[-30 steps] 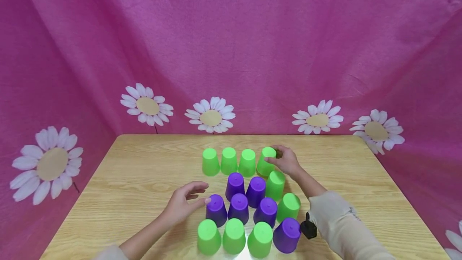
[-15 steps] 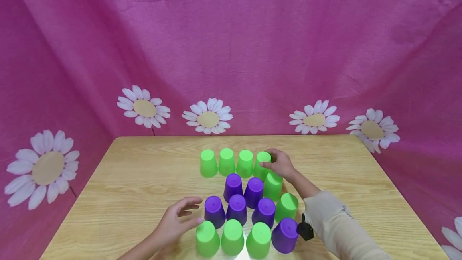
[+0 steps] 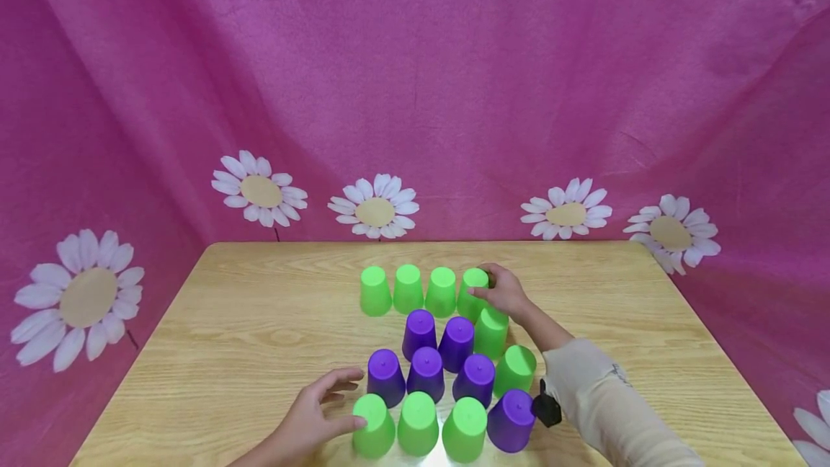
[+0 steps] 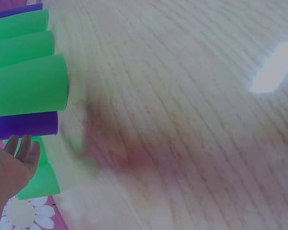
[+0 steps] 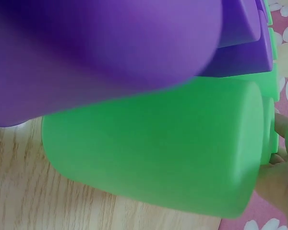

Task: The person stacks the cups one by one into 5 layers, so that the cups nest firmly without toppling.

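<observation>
Upside-down plastic cups, green and purple, stand in several rows in the head view. At the right end of the far row my right hand (image 3: 509, 296) grips a green cup (image 3: 468, 299), thumb at its near side and fingers behind. My left hand (image 3: 313, 415) is at the left side of the near rows, fingers loosely bent. Its thumb tip meets the near-left green cup (image 3: 374, 434), and its fingertips are beside the left purple cup (image 3: 385, 380). In the right wrist view a large green cup (image 5: 153, 148) hides most of the gripped cup.
The cups stand on a wood-grain table (image 3: 259, 308). Two more green cups, including one at the right (image 3: 515, 372), line the right side. A purple cup (image 3: 511, 422) sits by the right sleeve's black strap piece (image 3: 547, 408). Pink cloth (image 3: 415, 92) with daisies hangs behind.
My right hand has shifted the far-right green cup slightly left, towards its row. My left hand has moved back nearer, from the left purple cup to the near-left green cup.
</observation>
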{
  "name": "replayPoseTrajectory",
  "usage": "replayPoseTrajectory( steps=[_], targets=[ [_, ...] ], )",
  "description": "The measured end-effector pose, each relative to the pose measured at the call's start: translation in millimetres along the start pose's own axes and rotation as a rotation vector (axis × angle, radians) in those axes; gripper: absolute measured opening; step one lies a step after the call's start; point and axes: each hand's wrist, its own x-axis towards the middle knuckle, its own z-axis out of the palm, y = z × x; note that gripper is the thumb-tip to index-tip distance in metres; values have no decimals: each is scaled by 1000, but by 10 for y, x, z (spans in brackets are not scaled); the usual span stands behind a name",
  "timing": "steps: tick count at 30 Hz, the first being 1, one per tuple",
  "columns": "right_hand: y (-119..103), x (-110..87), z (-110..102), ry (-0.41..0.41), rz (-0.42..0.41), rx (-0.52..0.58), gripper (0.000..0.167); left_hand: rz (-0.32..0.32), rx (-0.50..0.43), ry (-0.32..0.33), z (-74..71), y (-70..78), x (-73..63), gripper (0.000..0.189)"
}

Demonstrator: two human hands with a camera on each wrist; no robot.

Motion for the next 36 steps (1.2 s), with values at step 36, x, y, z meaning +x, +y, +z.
replayPoseTrajectory(
  steps=[36],
  targets=[
    [195, -401, -343, 23, -134, 70, 44, 224, 26, -48, 151, -169, -82, 52]
  ],
)
